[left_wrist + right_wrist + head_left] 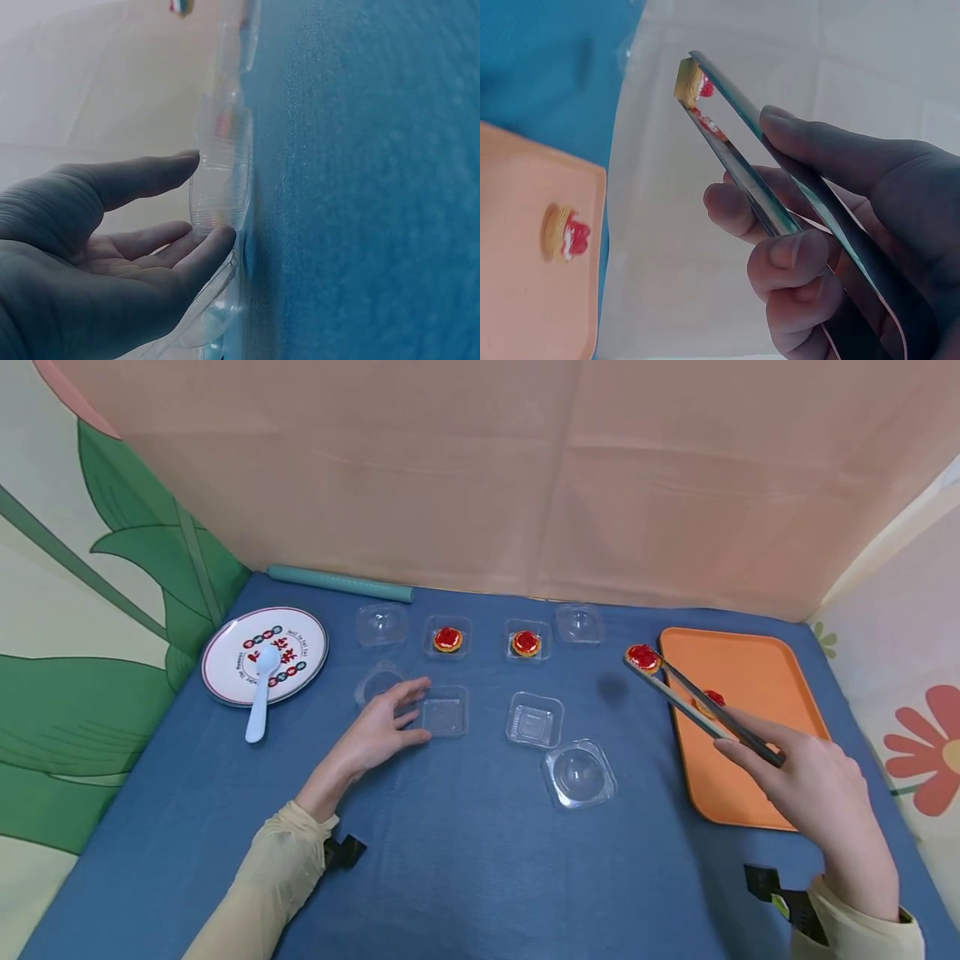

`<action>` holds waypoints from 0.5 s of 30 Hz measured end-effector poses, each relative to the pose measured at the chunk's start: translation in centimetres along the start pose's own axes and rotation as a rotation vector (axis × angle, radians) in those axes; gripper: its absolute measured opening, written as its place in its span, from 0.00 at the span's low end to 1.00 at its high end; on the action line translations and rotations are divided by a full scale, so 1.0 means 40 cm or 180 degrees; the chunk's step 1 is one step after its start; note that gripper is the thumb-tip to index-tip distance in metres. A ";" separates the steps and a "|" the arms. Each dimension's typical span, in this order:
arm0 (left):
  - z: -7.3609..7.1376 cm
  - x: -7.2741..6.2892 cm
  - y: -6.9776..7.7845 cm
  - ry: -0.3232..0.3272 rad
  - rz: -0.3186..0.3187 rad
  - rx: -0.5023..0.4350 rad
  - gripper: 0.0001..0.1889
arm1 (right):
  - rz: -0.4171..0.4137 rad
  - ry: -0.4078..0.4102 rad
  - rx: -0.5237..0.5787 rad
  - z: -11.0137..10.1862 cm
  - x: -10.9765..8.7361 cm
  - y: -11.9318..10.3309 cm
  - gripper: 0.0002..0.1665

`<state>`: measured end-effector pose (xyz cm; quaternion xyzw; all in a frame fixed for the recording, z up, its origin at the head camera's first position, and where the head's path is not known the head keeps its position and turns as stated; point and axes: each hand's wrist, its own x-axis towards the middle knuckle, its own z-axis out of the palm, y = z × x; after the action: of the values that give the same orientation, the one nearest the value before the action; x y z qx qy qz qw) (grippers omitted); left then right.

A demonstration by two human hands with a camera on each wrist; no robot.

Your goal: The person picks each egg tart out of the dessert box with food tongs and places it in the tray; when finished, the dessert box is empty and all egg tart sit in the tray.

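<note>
My right hand [813, 785] holds a pair of metal tweezers [817, 199], gripped between thumb and fingers. Their tips clamp a small red-topped tart [643, 657] in the air, just off the left edge of the orange tray [750, 802]. A second tart [568, 232] lies on that tray, partly covered by the tweezers in the head view. My left hand [378, 722] reaches in at the left side of a clear plastic box [447, 714], thumb and fingers spread, fingertips right at its wall. The box's hinged lid [377, 681] lies folded back behind the hand.
Another clear box [535, 720] stands to the right, its lid [581, 774] toward me. Behind are two boxes holding a left tart [447, 639] and a right tart [527, 643]. A plate [225, 652] with a white spoon [258, 710] sits left; a green roll [337, 583] lies at the back.
</note>
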<state>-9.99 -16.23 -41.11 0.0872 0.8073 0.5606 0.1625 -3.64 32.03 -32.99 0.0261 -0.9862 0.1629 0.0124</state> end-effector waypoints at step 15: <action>-0.002 0.000 -0.003 0.0008 0.0048 0.0031 0.39 | 0.0415 0.0049 0.0020 0.001 -0.049 0.101 0.40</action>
<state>-10.01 -16.34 -41.21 0.0934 0.8095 0.5580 0.1569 -1.92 35.95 -34.38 -0.0394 -0.9852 0.1667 0.0092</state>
